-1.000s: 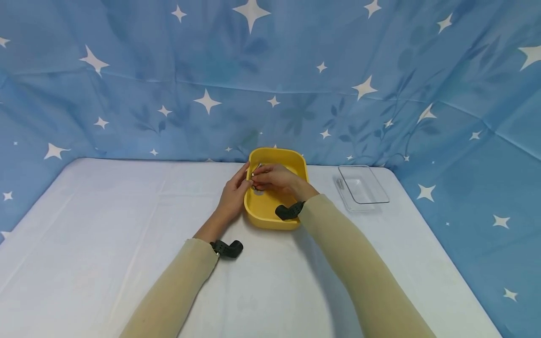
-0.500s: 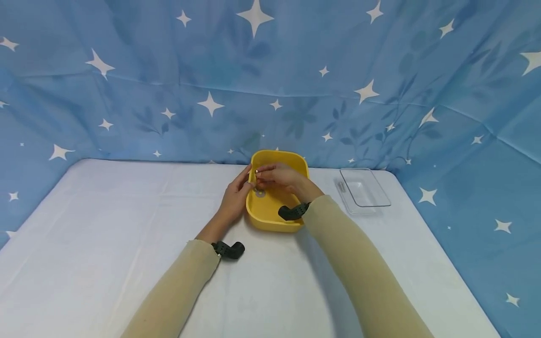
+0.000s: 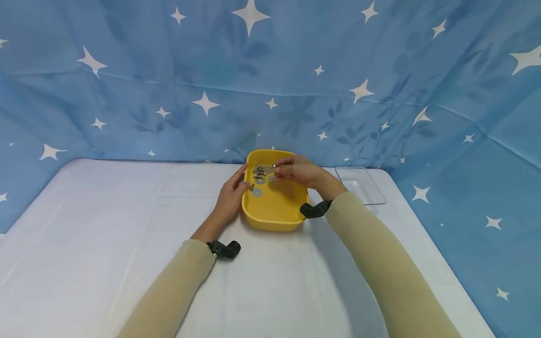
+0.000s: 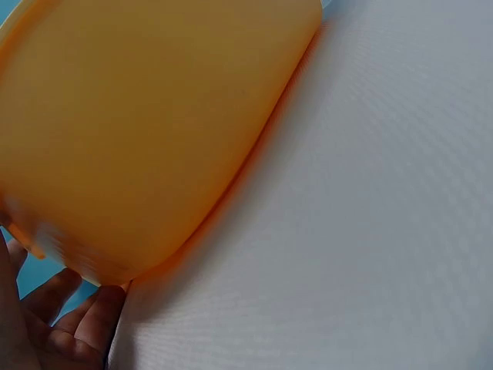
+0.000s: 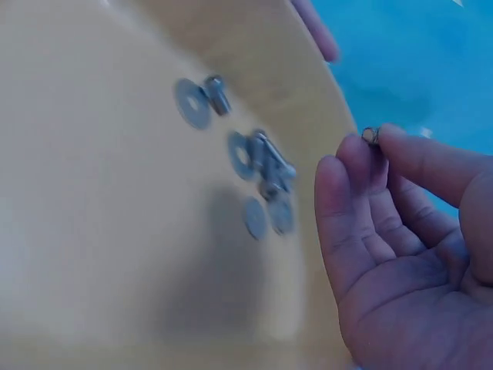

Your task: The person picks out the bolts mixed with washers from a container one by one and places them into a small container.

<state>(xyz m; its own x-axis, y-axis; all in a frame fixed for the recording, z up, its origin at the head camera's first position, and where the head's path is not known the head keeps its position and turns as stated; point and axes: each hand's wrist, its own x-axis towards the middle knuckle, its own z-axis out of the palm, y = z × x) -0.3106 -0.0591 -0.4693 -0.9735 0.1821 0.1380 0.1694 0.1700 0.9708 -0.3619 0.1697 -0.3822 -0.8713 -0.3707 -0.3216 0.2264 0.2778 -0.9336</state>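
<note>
- As the right hand [image 3: 301,171] has shifted rightward from the left wall of the yellow tray [image 3: 274,206] since half a second ago, the small metal piece [image 5: 370,136] in its grasp now hangs over the tray's far part.
- That hand's fingers pinch the piece between thumb and forefinger tips, the other fingers loosely bent; the piece is too small to identify.
- Inside the tray, along its left side, a cluster of screws [image 3: 258,172] shows plainly where the right hand hid that spot before.
- Beside those screws lie flat washers [image 5: 192,104], and a lone screw [image 5: 218,95] touches or nearly touches one of them, nearer the person along the tray's left wall.
- At the tray's left rim the left hand [image 3: 230,195] remains as it was, its thumb at the edge and its bent fingers against the outer wall.
- Close to the tray's near right corner now sits the black wrist camera [image 3: 314,210] of the right arm, which was over the tray's inside earlier.
- Right of the tray, a clear box [image 3: 365,184] stands on the white-covered table [image 3: 105,225], its left part now hidden by the right sleeve [image 3: 376,244].
- Behind the tray hangs a blue, star-patterned curtain [image 3: 139,70].
</note>
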